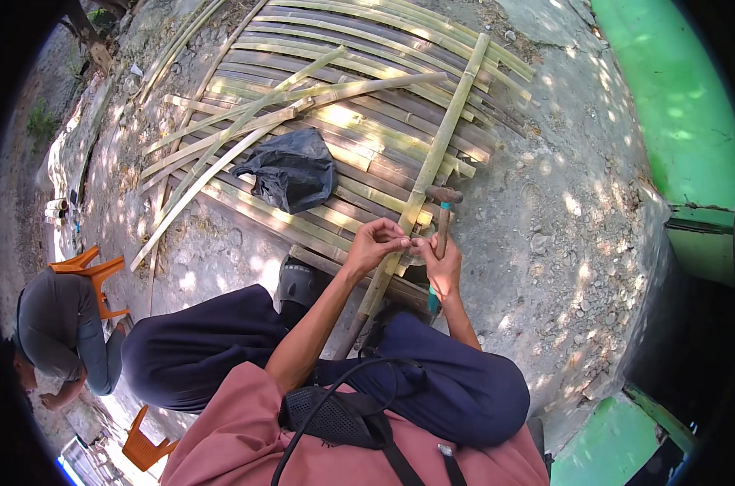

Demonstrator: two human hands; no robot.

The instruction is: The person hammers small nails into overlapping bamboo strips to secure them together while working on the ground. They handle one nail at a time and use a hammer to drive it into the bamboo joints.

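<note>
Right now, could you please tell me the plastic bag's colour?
The plastic bag is black, seen best in the head view.

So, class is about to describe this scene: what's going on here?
A person works over a panel of bamboo slats on the ground. The right hand holds a hammer with its head up, while the fingertips of both hands nearly meet above a crosswise bamboo strip; anything between them is too small to tell. A black plastic bag lies on the slats. Another person bends over at left.
</note>
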